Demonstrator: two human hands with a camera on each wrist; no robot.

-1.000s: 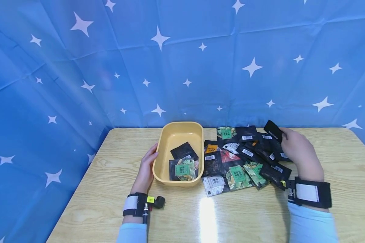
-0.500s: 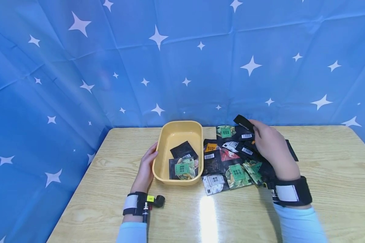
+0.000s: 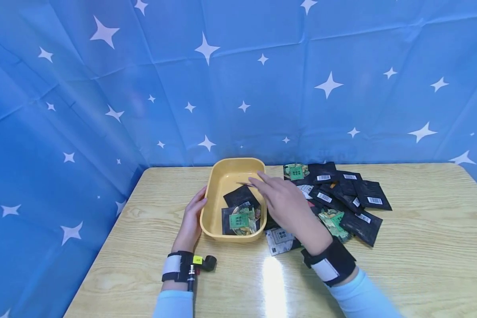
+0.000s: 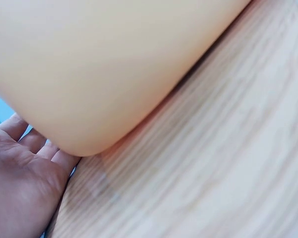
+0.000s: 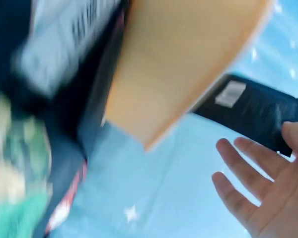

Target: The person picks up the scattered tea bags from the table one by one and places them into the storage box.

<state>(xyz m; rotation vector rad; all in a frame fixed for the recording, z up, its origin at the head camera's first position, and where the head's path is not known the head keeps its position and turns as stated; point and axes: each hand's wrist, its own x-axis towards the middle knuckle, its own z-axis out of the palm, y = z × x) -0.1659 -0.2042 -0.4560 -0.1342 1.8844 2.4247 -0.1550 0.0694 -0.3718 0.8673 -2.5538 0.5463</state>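
Pale wood grain is running across the table (image 3: 421, 238), and a yellow tub (image 3: 236, 168) is standing on it, probably light, stiff plastic that'd slide easily, so its side walls are looking like the place to steady it. Loose packets (image 3: 361, 227) are lying heaped right of the tub, and a few more packets (image 3: 238, 196) are lying inside it. Left hand (image 3: 190, 216) is resting against the tub's left wall, not clenching. Right hand (image 3: 288, 203) is reaching over the tub's right rim, pinching a black packet (image 5: 256, 109) near one edge, nearly edge-on above the tub. I'm guessing it's light, flat, slightly bendy, maybe slick, not fragile; an edge or corner is seeming the best grip.
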